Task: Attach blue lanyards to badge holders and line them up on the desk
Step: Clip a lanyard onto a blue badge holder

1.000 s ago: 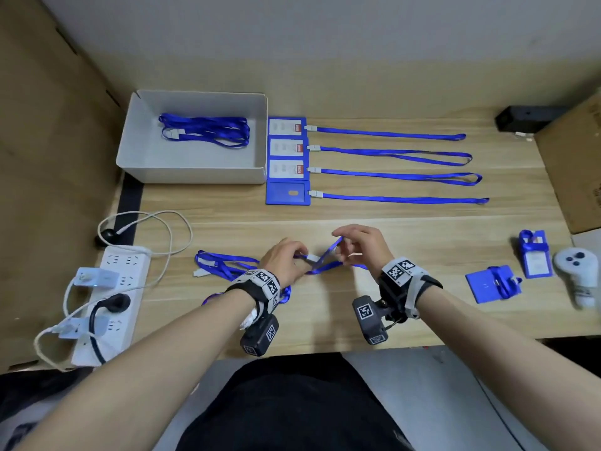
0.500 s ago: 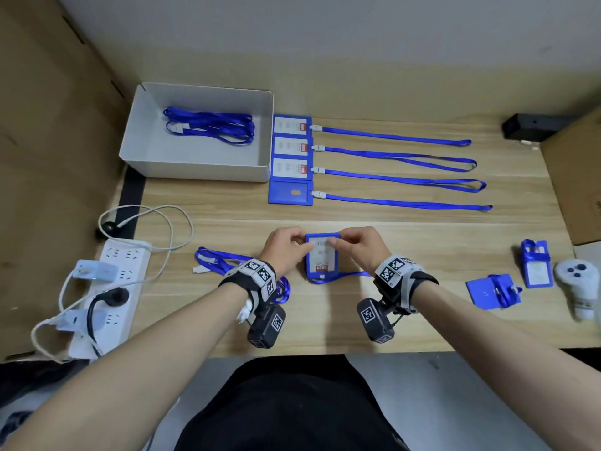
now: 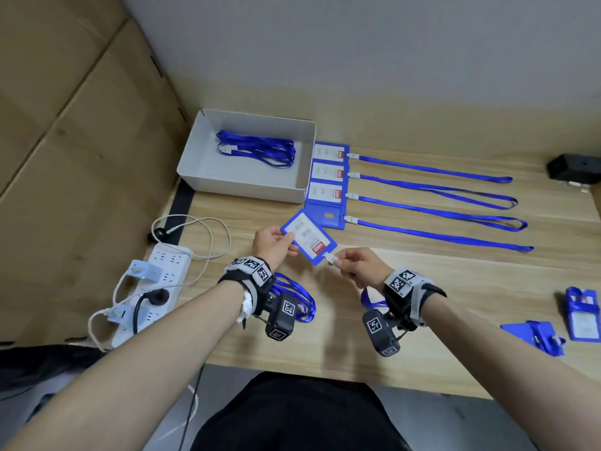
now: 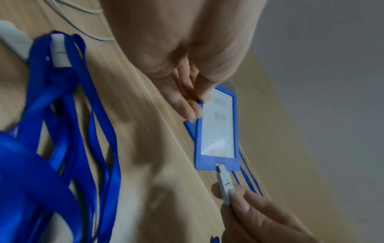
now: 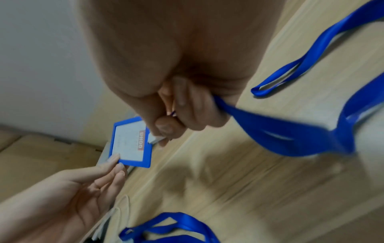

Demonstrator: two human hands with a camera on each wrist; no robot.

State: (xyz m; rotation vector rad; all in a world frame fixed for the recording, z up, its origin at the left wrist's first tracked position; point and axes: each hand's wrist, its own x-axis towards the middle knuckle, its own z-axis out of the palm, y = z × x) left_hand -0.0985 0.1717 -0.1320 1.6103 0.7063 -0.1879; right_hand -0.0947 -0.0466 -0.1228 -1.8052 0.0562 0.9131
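Observation:
A blue badge holder (image 3: 309, 236) (image 4: 217, 131) (image 5: 129, 144) hangs in the air over the desk, just in front of a row of several finished badges (image 3: 328, 172) with their lanyards stretched right. My left hand (image 3: 276, 244) (image 4: 193, 102) pinches its far corner between thumb and fingers. My right hand (image 3: 353, 266) (image 5: 172, 121) pinches the white clip (image 3: 331, 258) (image 4: 224, 182) that sits in the holder's slot, and the blue lanyard (image 5: 280, 131) trails from this hand down to the desk.
A white tray (image 3: 240, 187) at the back left holds spare lanyards (image 3: 257, 149). More loose lanyards (image 3: 297, 297) lie under my left wrist. A power strip (image 3: 153, 281) with cables is on the left. Two spare holders (image 3: 582, 315) lie at the right edge.
The holder was lifted from the near middle of the desk and carried back toward the finished row. It has turned slantwise, and my right hand now holds the clip at its end.

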